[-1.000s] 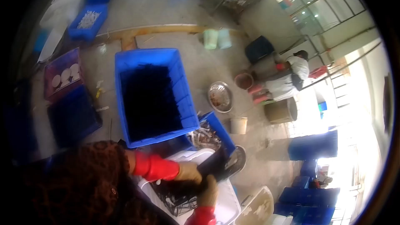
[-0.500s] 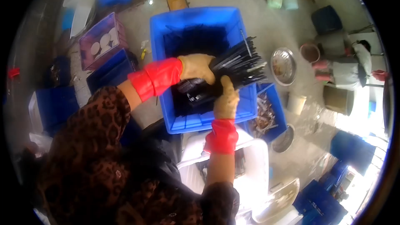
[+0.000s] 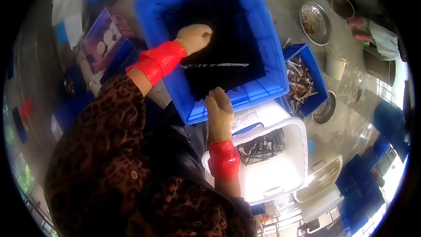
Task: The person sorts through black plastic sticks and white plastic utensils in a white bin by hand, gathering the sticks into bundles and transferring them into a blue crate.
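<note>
Blk strips [image 3: 226, 26] lie in big blue bin [image 3: 265, 35]; the bundle both hands had half a sec ago is gone from btwn them. L hand [image 3: 194, 39] now over the bin, fingers curled in; can't tell if anything's inside. R hand [image 3: 220, 112] now well apart from L, by the near rim, fingers bent; can't tell if it grips anything. Pale strip [image 3: 215, 65] shows atop the blk ones. White tub [image 3: 274, 180] w/ dark strips [image 3: 263, 147] now less covered by R arm.
</note>
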`<action>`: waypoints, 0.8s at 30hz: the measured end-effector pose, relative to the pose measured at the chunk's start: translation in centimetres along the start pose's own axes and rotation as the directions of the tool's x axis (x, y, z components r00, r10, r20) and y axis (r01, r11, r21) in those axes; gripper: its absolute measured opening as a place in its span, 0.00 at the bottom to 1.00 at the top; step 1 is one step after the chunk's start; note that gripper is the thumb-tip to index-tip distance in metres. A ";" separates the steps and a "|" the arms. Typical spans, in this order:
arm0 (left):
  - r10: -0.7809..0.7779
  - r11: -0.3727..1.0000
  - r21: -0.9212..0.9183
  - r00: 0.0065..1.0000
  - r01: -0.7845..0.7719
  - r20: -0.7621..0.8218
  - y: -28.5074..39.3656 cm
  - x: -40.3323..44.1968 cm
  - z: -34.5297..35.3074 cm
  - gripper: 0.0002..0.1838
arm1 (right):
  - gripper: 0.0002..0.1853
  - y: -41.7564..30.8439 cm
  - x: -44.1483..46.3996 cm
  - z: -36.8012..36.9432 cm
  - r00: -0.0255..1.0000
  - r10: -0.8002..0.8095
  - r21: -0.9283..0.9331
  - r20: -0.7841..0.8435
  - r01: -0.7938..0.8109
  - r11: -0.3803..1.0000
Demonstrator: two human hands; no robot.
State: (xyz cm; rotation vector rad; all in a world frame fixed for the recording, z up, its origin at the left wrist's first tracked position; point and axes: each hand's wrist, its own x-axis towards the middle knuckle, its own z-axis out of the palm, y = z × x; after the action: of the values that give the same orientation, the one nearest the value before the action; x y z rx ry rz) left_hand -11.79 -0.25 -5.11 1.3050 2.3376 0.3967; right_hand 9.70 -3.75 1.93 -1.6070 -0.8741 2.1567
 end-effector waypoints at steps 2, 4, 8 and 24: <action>0.199 0.978 -0.097 0.971 -0.187 0.135 2.4 0.1 0.7 0.11 | 0.17 0.0 -1.1 -0.6 0.999 -0.010 0.014 -0.037 0.010 1.000; 0.243 0.967 -0.026 0.895 -0.252 0.375 5.1 0.6 2.0 0.12 | 0.20 -0.2 -2.2 -1.0 0.999 -0.036 0.050 -0.018 0.037 0.998; 0.116 0.971 0.120 0.842 -0.209 0.526 9.8 0.9 5.0 0.16 | 0.22 0.6 -3.7 -2.2 0.997 -0.028 0.076 -0.071 0.034 0.997; -0.093 0.564 -0.826 0.993 -0.005 -0.069 9.4 -12.0 -14.7 0.14 | 0.15 1.2 -14.1 -4.8 0.969 -0.243 0.067 -0.051 0.247 0.967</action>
State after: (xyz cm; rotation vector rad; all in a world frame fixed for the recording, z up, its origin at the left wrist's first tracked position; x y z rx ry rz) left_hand -6.71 -6.26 14.56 0.7349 1.7981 1.3829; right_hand 18.86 -11.48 10.88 -1.4222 -0.9175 1.9537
